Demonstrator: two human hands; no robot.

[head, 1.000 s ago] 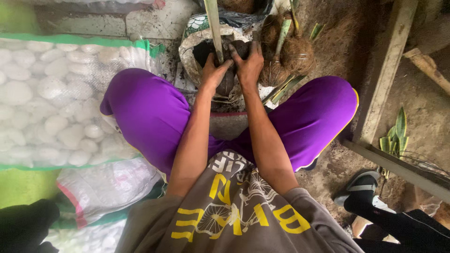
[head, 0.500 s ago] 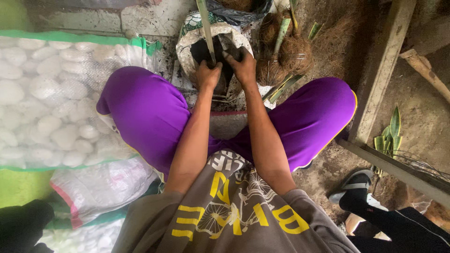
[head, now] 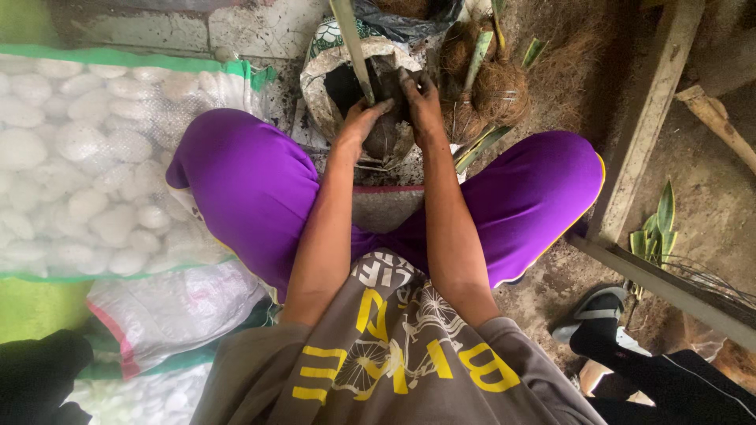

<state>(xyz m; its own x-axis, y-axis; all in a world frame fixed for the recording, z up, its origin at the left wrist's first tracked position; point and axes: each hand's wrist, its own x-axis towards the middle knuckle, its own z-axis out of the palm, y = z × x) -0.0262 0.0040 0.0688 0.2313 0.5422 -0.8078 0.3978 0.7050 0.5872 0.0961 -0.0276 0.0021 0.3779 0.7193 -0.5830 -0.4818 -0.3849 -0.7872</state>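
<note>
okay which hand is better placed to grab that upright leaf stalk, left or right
Probably the left. The left hand sits right at the base of the green stalk, fingers beside it, over the white sack. The right hand cups the dark soil ball further from the stalk.

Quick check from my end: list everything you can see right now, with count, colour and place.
Soil ball: one, dark brown, between both hands over the sack.
Leaf: one, long, green, rising from the ball.
Sack of soil: one, whitish, open, top centre.
Fibre-wrapped plants: at least two, brown with green leaves, right of the sack.
Bag of pebbles: one, clear with green edges, white stones, left.
Wooden posts: two, grey-brown, right.
Small plant: one, green, right edge.
Another person's foot in a sandal: one, lower right.
Left hand: on the ball's left side.
Right hand: soiled, on its right side.
</note>
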